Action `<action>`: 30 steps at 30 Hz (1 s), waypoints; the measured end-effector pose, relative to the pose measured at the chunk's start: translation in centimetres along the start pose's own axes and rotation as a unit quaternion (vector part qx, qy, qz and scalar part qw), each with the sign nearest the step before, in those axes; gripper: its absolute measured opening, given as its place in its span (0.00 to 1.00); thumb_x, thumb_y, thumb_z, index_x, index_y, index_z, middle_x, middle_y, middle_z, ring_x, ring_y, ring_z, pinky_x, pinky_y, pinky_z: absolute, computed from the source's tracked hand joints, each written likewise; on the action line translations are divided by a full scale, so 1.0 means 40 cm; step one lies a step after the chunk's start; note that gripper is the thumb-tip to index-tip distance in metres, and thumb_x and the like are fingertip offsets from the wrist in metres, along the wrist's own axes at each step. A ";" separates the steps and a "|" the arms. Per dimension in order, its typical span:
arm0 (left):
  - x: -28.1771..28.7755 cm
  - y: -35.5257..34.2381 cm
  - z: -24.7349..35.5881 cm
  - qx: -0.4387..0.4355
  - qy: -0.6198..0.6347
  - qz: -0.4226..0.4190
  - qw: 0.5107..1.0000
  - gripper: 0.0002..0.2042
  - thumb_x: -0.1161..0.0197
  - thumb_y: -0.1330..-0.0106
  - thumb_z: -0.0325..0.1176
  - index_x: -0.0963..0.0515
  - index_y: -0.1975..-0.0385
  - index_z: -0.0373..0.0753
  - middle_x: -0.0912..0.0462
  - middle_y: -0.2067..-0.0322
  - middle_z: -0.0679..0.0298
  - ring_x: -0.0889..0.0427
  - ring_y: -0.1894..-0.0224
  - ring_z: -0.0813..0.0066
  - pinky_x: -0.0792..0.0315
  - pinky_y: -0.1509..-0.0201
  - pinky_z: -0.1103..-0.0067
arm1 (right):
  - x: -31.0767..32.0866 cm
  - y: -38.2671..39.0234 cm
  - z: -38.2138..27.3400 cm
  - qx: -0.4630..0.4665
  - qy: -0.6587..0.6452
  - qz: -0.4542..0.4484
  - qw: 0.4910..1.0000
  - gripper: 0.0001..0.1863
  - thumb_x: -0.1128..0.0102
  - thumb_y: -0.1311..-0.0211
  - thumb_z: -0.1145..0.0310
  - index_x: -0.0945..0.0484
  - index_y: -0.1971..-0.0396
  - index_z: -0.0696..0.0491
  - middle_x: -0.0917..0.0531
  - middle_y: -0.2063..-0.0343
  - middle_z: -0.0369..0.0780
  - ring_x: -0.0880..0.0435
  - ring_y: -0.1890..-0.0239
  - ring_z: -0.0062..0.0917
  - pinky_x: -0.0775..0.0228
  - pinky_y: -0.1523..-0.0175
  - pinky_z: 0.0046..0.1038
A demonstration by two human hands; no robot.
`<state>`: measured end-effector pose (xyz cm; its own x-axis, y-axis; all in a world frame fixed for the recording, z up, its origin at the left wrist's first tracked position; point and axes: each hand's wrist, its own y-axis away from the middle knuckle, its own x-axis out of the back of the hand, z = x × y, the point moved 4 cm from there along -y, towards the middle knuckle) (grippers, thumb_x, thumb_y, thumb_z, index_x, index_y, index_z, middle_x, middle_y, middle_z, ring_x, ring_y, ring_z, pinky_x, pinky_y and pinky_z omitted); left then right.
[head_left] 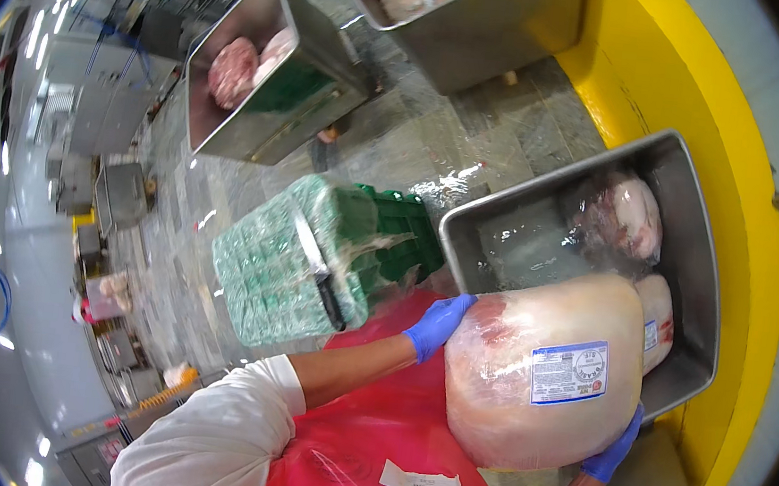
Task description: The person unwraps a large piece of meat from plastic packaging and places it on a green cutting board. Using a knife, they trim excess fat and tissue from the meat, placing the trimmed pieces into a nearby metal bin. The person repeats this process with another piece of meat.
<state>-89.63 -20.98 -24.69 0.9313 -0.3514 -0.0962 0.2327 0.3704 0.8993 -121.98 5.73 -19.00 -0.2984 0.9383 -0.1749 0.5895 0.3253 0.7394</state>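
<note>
Red plastic apron (355, 434) nearest, paper label (421, 485) stuck on it. Left hand (438, 326), blue-gloved, clamped on the upper-left corner of a big shrink-wrapped meat cut (521, 432); right hand (614, 452), same glove, cupped on the lower-right edge, fingertips partly hidden. Hands well apart, cut between them, overlapping the steel tub (694, 308) in view; contact with the rim can't be told. Film looks slick, load heavy: best, I judge, with palms spread low, cut level and close to the body.

Room, left to right: blue hose (9, 303) looped; steel bin (274, 122) with raw meat; green crate (255, 257) under clear film, knife (317, 259) on top; grey tiled floor (408, 155), shining wet; tub holding wrapped meat (634, 221); yellow kerb (748, 281).
</note>
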 end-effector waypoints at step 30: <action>1.022 0.486 -0.449 -0.052 0.487 -0.144 0.860 0.33 0.56 0.26 0.66 0.26 0.35 0.49 0.21 0.37 0.61 0.22 0.37 0.61 0.24 0.37 0.59 | -1.321 0.664 0.548 0.261 0.568 -0.381 0.681 0.10 0.41 0.27 0.64 0.23 0.64 0.56 0.22 0.70 0.33 0.26 0.64 0.17 0.30 0.58 0.27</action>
<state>-42.01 -12.72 -18.80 0.6129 0.4261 -0.6654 0.4687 0.4819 0.7403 -74.11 -32.64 -4.38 -0.8805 -0.1253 0.4571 0.0374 0.9430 0.3306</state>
